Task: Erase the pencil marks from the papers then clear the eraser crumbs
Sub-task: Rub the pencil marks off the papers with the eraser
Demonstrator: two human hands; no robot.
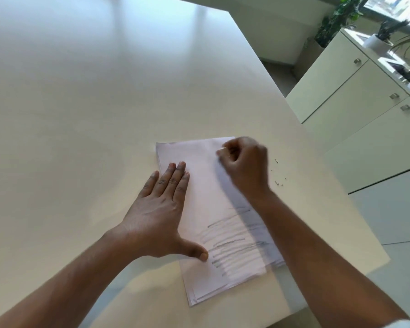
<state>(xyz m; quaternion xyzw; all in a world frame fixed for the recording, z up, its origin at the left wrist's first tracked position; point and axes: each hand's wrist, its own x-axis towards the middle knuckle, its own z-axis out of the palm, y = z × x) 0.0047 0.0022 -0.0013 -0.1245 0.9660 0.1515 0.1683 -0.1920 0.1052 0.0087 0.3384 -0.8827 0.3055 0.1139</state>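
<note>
A stack of white papers (206, 202) lies flat on the tabletop, near its right edge, long axis running from near to far and skewed slightly so the far end leans left. Sheet edges are fanned at the near left corner and along the right side. Grey pencil marks (232, 245), roughly parallel scribbled strokes, cover the near half of the top sheet; the far half is plain white. A few dark eraser crumbs (278, 179) lie scattered on the tabletop just beyond the papers' right edge, apart from the stack. Whether an eraser is present cannot be told: the far right corner is blurred.
</note>
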